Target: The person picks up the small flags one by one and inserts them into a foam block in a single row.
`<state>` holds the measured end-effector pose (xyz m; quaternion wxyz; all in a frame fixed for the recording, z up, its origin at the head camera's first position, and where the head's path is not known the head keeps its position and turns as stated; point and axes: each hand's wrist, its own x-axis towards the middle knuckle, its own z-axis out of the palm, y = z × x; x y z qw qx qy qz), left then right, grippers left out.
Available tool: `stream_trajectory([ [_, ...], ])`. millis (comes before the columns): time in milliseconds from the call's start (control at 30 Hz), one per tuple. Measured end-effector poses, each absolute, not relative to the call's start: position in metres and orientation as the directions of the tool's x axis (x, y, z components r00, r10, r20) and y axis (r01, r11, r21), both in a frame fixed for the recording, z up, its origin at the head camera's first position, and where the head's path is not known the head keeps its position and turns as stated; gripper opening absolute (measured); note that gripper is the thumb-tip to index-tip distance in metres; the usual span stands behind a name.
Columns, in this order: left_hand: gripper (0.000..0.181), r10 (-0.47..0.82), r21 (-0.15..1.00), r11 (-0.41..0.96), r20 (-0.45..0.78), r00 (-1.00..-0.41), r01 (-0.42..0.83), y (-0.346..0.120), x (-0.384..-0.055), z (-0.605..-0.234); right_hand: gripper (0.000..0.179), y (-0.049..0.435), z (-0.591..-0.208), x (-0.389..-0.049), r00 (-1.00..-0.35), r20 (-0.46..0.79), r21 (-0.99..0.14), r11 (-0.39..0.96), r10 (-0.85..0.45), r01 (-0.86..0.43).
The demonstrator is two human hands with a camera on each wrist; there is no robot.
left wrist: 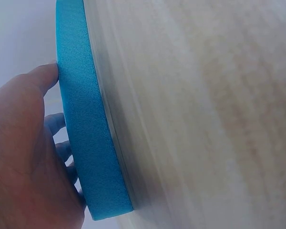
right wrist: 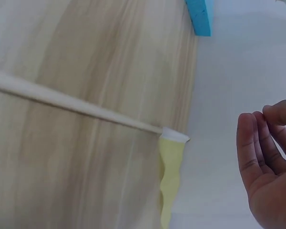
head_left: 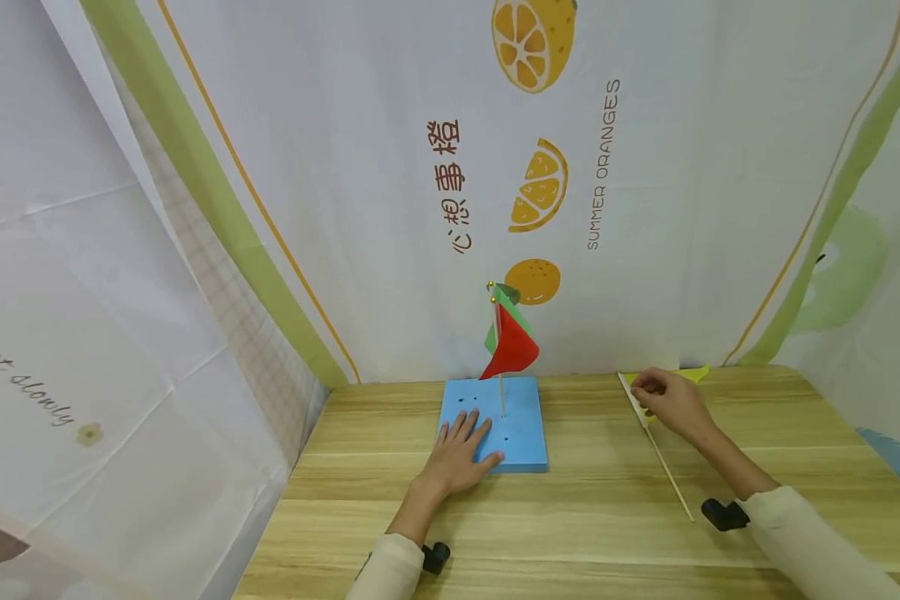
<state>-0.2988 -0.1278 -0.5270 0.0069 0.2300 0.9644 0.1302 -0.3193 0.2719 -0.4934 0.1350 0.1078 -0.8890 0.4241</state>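
My left hand (head_left: 453, 457) rests with fingers spread on a blue foam block (head_left: 525, 433) that has several small holes in its top. In the left wrist view the thumb lies along the block's upper edge. A red flag (head_left: 513, 340) on a thin stick stands upright in the block, partly covering a green flag (head_left: 525, 313) behind it. To the right, a yellow flag (head_left: 694, 374) lies on the table, its wooden stick (head_left: 669, 475) pointing toward me. Over that flag hovers my right hand (head_left: 675, 402), fingers loosely bent, thumb near the fingertips, nothing between them in the right wrist view.
The wood-grain table (head_left: 585, 517) ends at the back against a white curtain (head_left: 375, 250) printed with oranges. More white cloth (head_left: 120, 333) hangs at the left. Black camera mounts (head_left: 724, 515) sit at both wrists, close over the table.
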Motion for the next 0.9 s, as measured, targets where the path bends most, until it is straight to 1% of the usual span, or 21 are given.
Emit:
stream_trajectory([
  [200,0.073,0.450,0.247,0.858,0.063,-0.891,0.450,-0.128,-0.300,-0.527,0.022,0.281,-0.496,-0.314,-0.960,0.268,-0.754,0.604,-0.076,-0.259],
  [300,0.072,0.447,0.246,0.862,0.047,-0.893,0.444,-0.128,-0.299,-0.526,0.023,0.284,-0.497,-0.311,-0.966,0.244,-0.765,0.596,-0.080,-0.243],
  [433,0.072,0.443,0.247,0.867,0.017,-0.896,0.433,-0.127,-0.298,-0.525,0.023,0.286,-0.499,-0.308,-0.971,0.219,-0.767,0.599,-0.094,-0.231],
  [600,0.072,0.440,0.262,0.864,0.025,-0.898,0.431,-0.127,-0.297,-0.524,0.021,0.287,-0.501,-0.306,-0.977,0.189,-0.764,0.609,-0.103,-0.212],
  [900,0.072,0.443,0.262,0.863,0.017,-0.896,0.432,-0.127,-0.297,-0.524,0.017,0.288,-0.512,-0.305,-0.990,0.092,-0.747,0.650,-0.106,-0.139],
])
